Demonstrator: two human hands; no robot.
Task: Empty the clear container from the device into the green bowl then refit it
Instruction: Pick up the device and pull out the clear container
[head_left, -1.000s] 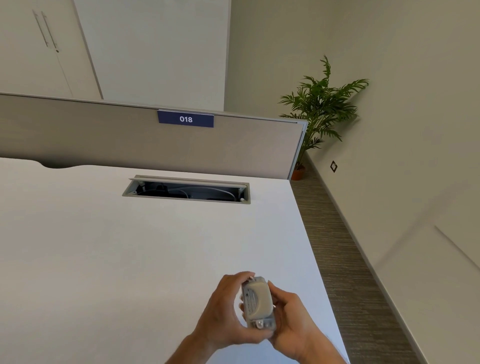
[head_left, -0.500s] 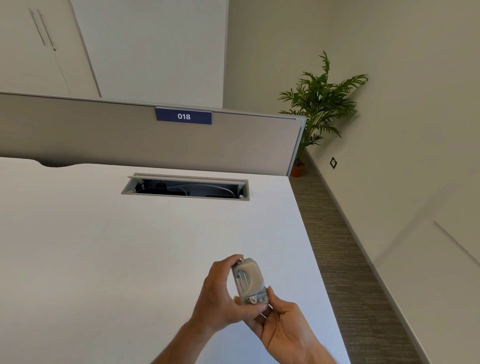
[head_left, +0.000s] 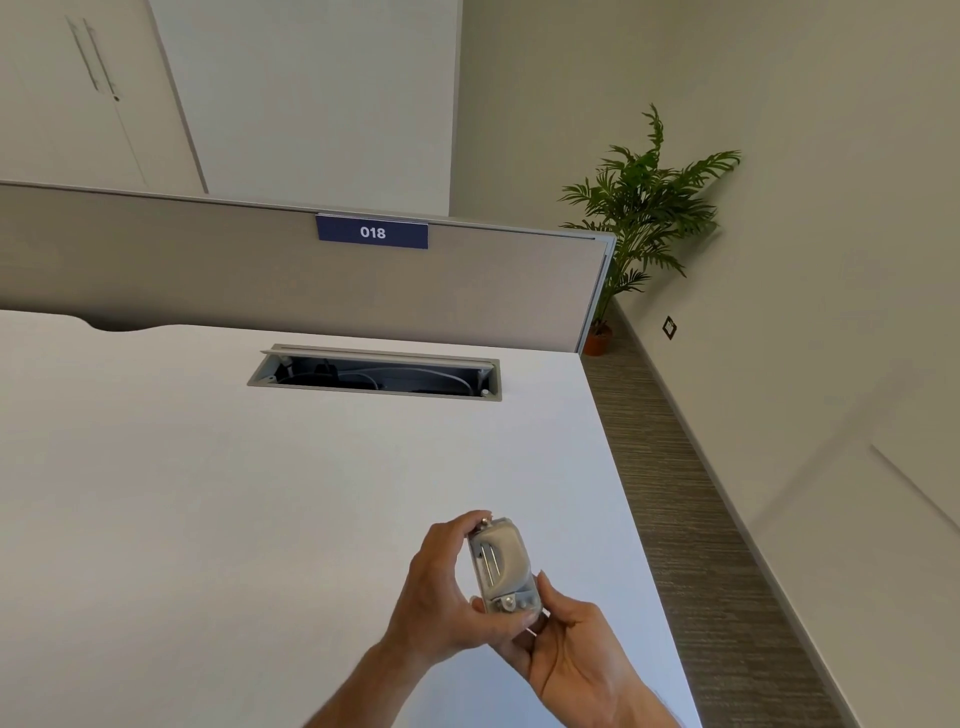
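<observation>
1. Gripping a small grey device (head_left: 501, 564) from its left side, the left hand (head_left: 441, 597) is curling its fingers around the top end and pressing its thumb near the lower end.
2. The right hand (head_left: 571, 660) is cupping the device's lower end from below, palm up, fingers closed under it.
3. The device is being held in the air above the near right part of the white desk (head_left: 208, 493), tilted, with its pale grey face toward the camera.
4. Whether the clear container is sitting in the device is not showing plainly.
5. An open cable tray (head_left: 374, 371) is lying farther back in the desk, in front of a grey partition (head_left: 208, 270) bearing a blue "018" label (head_left: 372, 232).
6. A potted plant (head_left: 639, 208) is standing in the corner beyond.
</observation>
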